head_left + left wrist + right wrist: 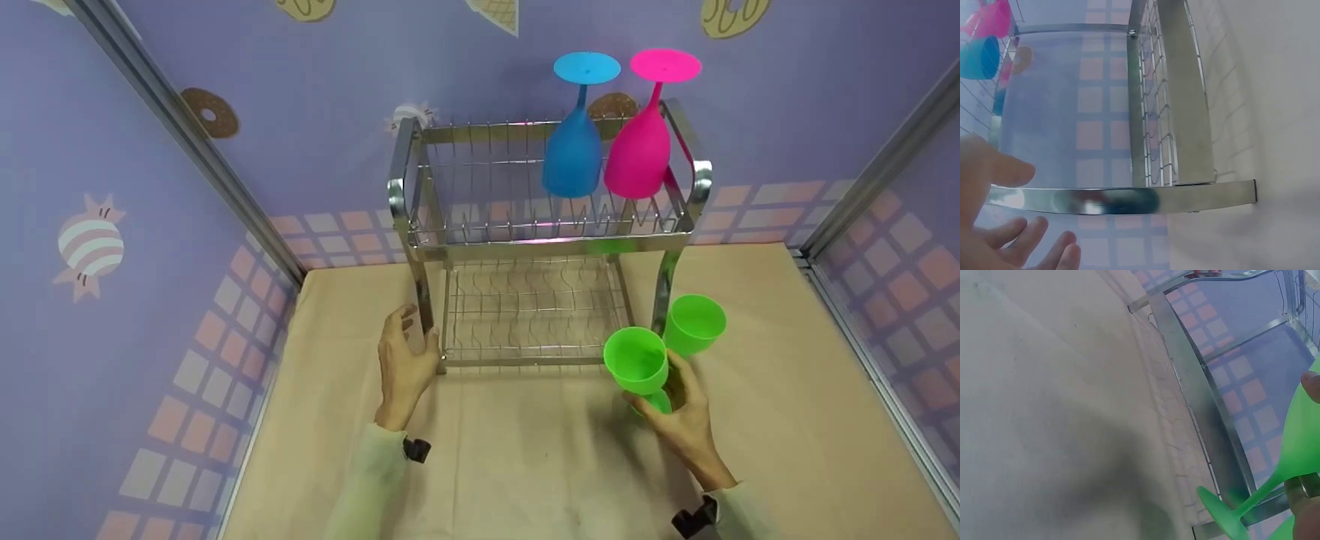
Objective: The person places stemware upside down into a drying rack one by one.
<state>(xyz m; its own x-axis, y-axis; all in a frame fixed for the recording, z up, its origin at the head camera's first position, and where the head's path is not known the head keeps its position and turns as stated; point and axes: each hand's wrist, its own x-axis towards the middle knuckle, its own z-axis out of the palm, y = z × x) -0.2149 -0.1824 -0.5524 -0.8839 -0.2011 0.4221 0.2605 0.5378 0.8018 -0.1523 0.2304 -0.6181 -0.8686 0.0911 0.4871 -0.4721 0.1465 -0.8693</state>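
Note:
My right hand (686, 416) grips a green plastic goblet (636, 360) by its bowl, in front of the rack's right front leg. The goblet is upright, its mouth tipped toward the head camera; the right wrist view shows its thin stem and round foot (1223, 514). At the left front leg of the two-tier metal dish rack (551, 246), my left hand (405, 367) is spread, thumb on one side of the leg and fingers on the other, without curling round it. A second green goblet (696, 324) stands just right of the rack, its lower part hidden.
On the rack's top tier, a blue goblet (572, 154) and a pink goblet (637, 154) sit upside down at the right. The wire lower tier (536, 311) is near the tabletop. Beige cloth (510, 450) covers the table, with patterned walls (330, 165) behind and at both sides.

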